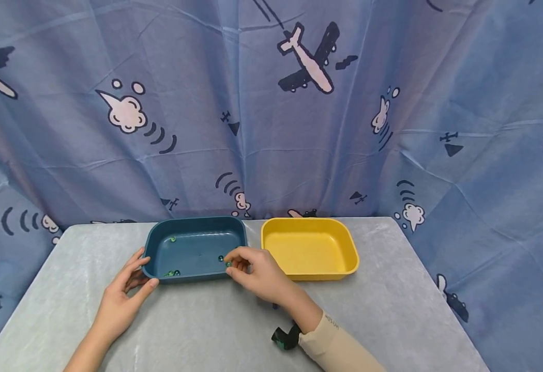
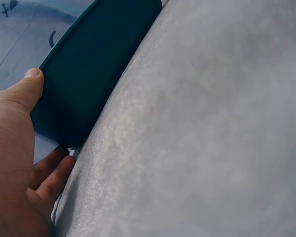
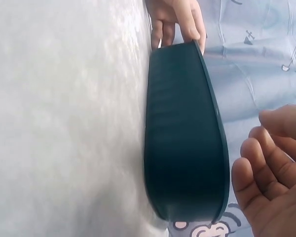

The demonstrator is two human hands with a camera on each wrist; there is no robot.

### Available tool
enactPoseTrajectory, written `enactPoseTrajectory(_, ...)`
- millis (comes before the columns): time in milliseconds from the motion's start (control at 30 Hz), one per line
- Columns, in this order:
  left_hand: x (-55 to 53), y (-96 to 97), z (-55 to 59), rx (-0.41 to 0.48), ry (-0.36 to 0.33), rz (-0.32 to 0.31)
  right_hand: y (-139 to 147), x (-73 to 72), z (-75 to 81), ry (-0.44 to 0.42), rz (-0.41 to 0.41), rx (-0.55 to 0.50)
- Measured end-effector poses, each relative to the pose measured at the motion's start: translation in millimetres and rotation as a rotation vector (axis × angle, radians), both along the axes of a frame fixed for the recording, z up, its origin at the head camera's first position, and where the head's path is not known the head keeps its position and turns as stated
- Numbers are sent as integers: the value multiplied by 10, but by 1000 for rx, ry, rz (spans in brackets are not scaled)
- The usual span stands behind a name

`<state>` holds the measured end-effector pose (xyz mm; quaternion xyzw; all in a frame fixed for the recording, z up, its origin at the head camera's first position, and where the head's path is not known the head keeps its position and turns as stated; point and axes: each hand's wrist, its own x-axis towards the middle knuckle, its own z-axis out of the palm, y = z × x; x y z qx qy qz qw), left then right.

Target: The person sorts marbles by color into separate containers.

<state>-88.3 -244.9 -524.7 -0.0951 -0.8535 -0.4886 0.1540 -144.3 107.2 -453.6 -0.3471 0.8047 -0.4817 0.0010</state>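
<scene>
My left hand [image 1: 122,294] steadies the near left corner of a dark teal tray [image 1: 197,248]. In the left wrist view its thumb [image 2: 34,74] lies on the rim, with other fingers low beside the wall. Over the tray's near right edge, my right hand [image 1: 257,271] pinches a small green glass marble [image 1: 228,264] between thumb and forefinger. Another dark green marble [image 1: 221,258] lies on the tray floor close by. Further left are a light green marble [image 1: 173,239] and several more marbles [image 1: 171,273] near the front wall. The right wrist view hides the pinched marble behind the curled fingers [image 3: 244,173].
A yellow tray [image 1: 308,253] stands just right of the teal one, with a narrow gap between them. Both sit on a pale grey cloth-covered table [image 1: 206,325]. Behind hangs a blue curtain [image 1: 197,103] printed with planes. A black strap [image 1: 285,338] is by the right wrist.
</scene>
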Motion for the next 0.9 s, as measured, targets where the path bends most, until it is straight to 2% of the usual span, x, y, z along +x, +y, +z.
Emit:
enactPoseTrajectory(233,-7,1,3,-2,3,2,45,-90,-62,-25,-92,-11)
enactPoseTrajectory(900,-2,-1,-1,9,5,-4,42,-134,-51,-101,-93,4)
